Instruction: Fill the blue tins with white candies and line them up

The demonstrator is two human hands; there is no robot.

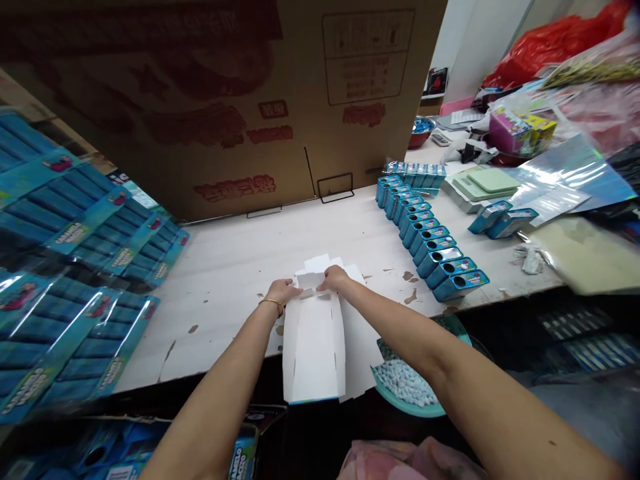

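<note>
A white cardboard box blank (pixel 315 347), partly folded up along its long sides, lies at the table's front edge and juts out over it. My left hand (pixel 283 292) pinches the far left corner of this carton, with a gold bangle on the wrist. At the far right corner, my right hand (pixel 334 279) grips the end flaps between thumb and fingers. Underneath and to the right lies another flat white cardboard sheet (pixel 357 360). Some fingertips are hidden behind the flaps.
A row of small blue boxes (pixel 430 243) stands right. Stacked blue display cartons (pixel 100 220) are at left. A large brown cardboard box (pixel 225 100) rises behind. Below the edge sits a green basin (pixel 415 400) of small white pieces. A pale green scale (pixel 487 183) stands farther right.
</note>
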